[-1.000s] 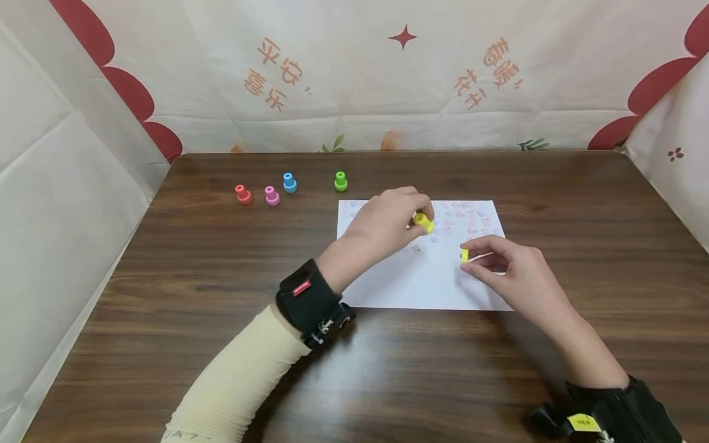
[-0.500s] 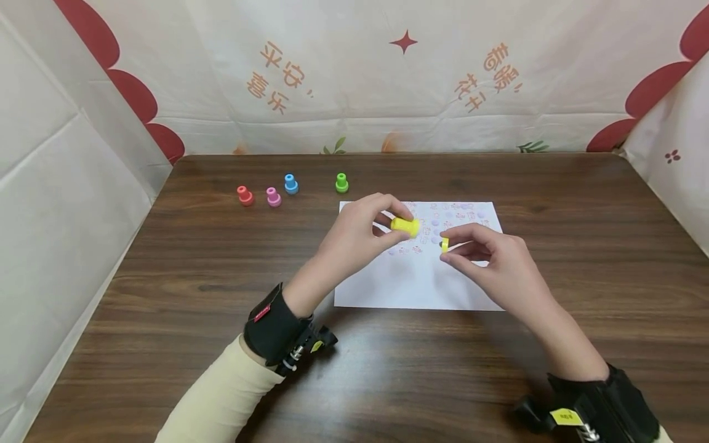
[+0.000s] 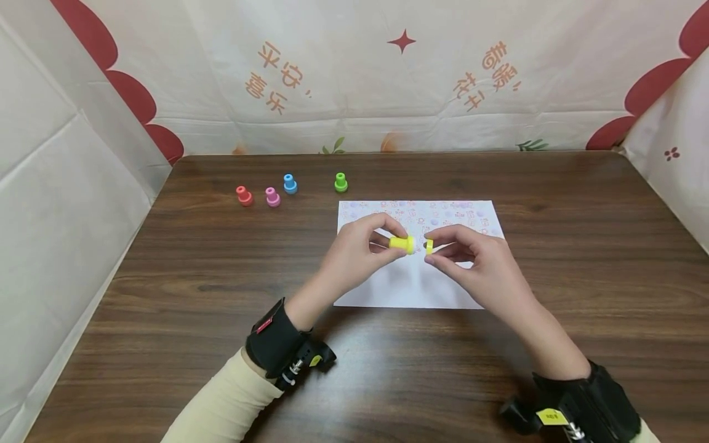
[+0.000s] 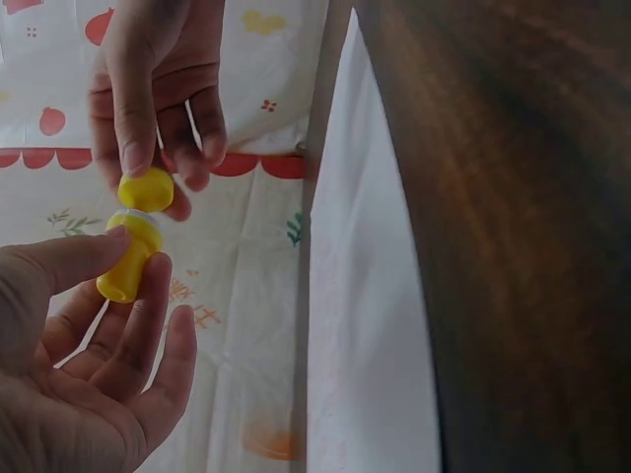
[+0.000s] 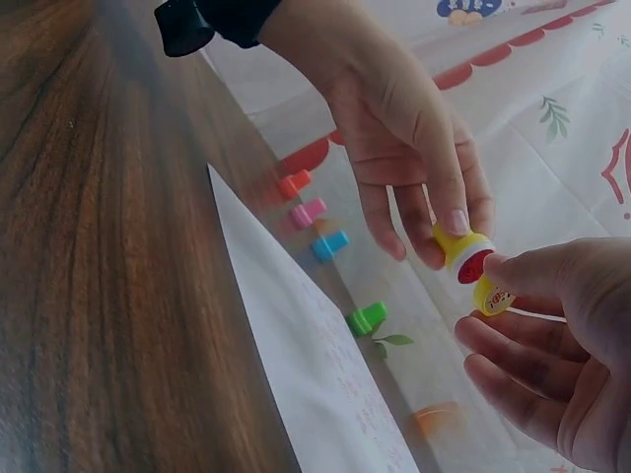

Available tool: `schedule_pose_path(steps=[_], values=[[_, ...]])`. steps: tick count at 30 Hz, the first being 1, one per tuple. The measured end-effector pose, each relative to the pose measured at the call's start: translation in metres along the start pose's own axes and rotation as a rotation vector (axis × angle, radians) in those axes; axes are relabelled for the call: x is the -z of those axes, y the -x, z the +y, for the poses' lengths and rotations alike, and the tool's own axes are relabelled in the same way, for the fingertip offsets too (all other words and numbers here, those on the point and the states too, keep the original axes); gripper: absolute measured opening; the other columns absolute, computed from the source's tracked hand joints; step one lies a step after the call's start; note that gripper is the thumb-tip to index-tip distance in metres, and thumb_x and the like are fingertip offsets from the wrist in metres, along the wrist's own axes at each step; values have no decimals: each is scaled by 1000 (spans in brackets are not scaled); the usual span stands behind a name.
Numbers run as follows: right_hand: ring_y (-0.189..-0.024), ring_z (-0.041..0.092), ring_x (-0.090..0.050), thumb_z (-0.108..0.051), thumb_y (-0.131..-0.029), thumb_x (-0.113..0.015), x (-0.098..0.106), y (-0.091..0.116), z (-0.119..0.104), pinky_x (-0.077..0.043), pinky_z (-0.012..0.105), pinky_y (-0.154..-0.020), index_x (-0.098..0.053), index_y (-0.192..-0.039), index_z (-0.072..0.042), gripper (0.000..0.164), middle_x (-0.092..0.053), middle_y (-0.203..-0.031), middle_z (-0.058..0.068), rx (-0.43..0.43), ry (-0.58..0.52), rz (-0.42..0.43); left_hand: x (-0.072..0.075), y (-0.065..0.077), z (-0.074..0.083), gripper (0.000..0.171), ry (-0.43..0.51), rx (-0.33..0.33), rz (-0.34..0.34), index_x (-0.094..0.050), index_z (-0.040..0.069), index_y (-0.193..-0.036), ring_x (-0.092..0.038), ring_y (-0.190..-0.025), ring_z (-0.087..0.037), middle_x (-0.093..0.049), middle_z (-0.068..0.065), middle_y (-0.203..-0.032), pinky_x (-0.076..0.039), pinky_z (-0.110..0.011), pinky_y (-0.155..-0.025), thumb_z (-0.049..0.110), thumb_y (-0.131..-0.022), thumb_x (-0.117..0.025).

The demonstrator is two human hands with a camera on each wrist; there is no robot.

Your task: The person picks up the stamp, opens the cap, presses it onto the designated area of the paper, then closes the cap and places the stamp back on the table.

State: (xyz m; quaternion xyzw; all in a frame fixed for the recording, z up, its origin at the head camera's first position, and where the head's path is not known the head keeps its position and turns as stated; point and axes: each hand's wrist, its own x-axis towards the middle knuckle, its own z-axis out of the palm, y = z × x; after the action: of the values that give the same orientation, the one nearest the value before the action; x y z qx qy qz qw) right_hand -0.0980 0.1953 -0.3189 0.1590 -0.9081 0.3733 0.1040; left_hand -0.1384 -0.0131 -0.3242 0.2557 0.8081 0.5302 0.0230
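Observation:
Over the white paper (image 3: 407, 289), my left hand (image 3: 354, 255) holds a yellow toy stamp (image 3: 399, 244) sideways between thumb and fingers. Its white collar and red stamping face (image 5: 476, 267) show in the right wrist view, pointing toward the other hand. Facing it, my right hand (image 3: 479, 261) pinches a small yellow cap (image 3: 429, 247) between thumb and index finger. In the head view a narrow gap separates cap and stamp; in the left wrist view the cap (image 4: 146, 189) sits right at the stamp's white end.
Red (image 3: 244, 196), pink (image 3: 272, 197), blue (image 3: 290, 184) and green (image 3: 341, 183) stamps stand at the back left of the brown wooden table (image 3: 194, 295). Small red and purple prints fill the paper's far part. A patterned white curtain (image 3: 354, 80) hangs behind.
My left hand has turned the stamp to point right and drawn it nearer. My right hand has carried the cap left, narrowing the gap between them.

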Motion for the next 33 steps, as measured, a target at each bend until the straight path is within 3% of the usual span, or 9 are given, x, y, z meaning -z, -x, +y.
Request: schedule_pose_path(steps=[6, 33], values=[[-75, 7, -68, -7, -76, -79, -8, 0, 0, -61, 40, -69, -69, -106, -10, 32, -74, -95, 3, 18, -19, -16, -6, 5, -5, 19, 28, 35, -12, -65, 7, -95, -67, -82, -12, -68, -6, -105, -60, -31, -78, 8, -80, -76], [-77, 9, -69, -7, -77, -78, -18, 1, 1, -61, 42, -70, -67, -107, -10, 31, -74, -97, 4, 57, -41, -38, -8, 9, -7, 18, 48, 44, -28, -64, 7, -95, -67, -85, -13, -68, -6, -104, -60, -31, -79, 7, -81, -75]])
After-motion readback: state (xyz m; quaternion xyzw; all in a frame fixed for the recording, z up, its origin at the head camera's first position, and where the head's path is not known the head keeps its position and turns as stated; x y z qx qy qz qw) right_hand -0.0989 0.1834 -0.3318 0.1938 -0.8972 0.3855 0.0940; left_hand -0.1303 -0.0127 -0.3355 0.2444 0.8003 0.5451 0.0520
